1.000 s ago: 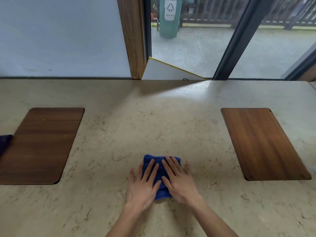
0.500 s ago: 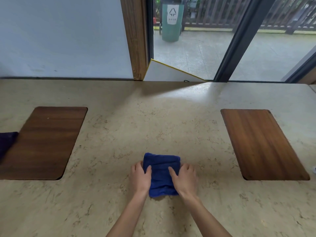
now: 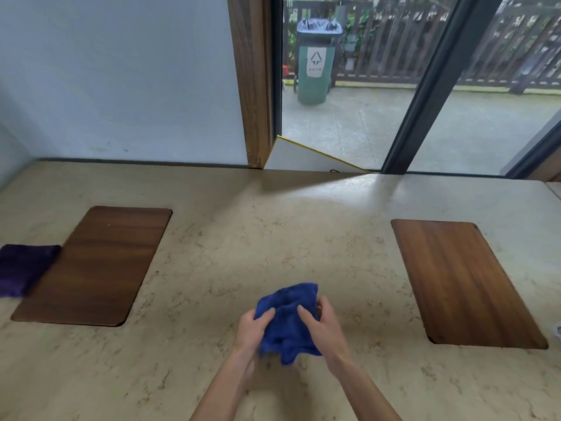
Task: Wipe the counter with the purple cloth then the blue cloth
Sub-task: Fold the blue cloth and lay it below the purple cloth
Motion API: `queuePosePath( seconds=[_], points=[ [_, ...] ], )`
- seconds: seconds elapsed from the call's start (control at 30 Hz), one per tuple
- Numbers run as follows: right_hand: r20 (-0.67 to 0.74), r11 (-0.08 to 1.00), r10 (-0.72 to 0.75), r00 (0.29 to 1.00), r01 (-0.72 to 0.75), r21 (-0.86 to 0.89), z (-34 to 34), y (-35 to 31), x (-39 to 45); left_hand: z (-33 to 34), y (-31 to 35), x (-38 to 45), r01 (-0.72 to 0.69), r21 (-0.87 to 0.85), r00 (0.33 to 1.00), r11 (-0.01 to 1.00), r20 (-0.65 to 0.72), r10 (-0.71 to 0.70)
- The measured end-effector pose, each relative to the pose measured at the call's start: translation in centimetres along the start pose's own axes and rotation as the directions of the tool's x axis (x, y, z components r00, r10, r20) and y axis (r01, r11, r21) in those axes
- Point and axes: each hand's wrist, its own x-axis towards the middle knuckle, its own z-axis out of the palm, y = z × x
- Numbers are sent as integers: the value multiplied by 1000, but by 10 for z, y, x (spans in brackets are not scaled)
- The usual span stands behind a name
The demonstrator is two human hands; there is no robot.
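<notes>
Where two wooden boards (image 3: 94, 265) lie, beige marbled counter (image 3: 258, 244) meets window (image 3: 364, 86).

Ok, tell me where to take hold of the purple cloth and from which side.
Grip the purple cloth along its right edge, where it overlaps the left wooden board. It lies flat and folded at the counter's far left, partly cut off by the frame, so that raised edge is probably the easiest to pinch, coming from above. Both hands currently hold the blue cloth.
</notes>
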Motion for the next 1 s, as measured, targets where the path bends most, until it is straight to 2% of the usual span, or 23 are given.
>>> queuePosePath(
  seconds=[0.13,0.2,0.3,0.5,0.57,0.7,0.77,0.83,0.9,0.93,0.97,1.0],
  points=[
    [183,964,32,983,-78,254,-3,-29,-26,-26,14,-36,-22,-259,978,966,196,75],
    [262,949,6,965,-88,303,-1,-40,-37,-35,19,-53,-5,-364,960,932,260,106],
    [334,947,-19,942,-90,307,15,-59,-56,-58,32,-80,-31,-418,953,908,263,153],
    [479,946,-111,871,-56,320,75,-90,-90,-117,50,-118,-152,-482,956,863,151,253],
    [536,928,-147,831,-71,365,102,-101,-105,-140,47,-124,-176,-490,962,854,97,254],
    [662,934,-151,734,-114,339,169,-113,-128,-194,41,-139,-213,-552,964,806,18,267],
    [658,936,-119,743,-137,324,206,-105,-134,-230,39,-147,-247,-567,957,786,-18,288],
    [588,923,-63,806,-178,343,237,-87,-142,-272,34,-153,-277,-533,957,799,-75,281],
    [593,958,1,805,-171,229,275,-79,-150,-316,25,-156,-313,-496,950,810,-158,270],
    [625,975,8,780,-146,170,296,-79,-158,-337,23,-158,-339,-481,940,808,-196,278],
    [652,994,-39,757,-38,104,314,-76,-166,-358,22,-162,-366,-466,930,806,-227,291],
    [618,998,-58,784,31,55,333,-72,-169,-378,22,-165,-391,-449,918,803,-253,306]
  ],
)
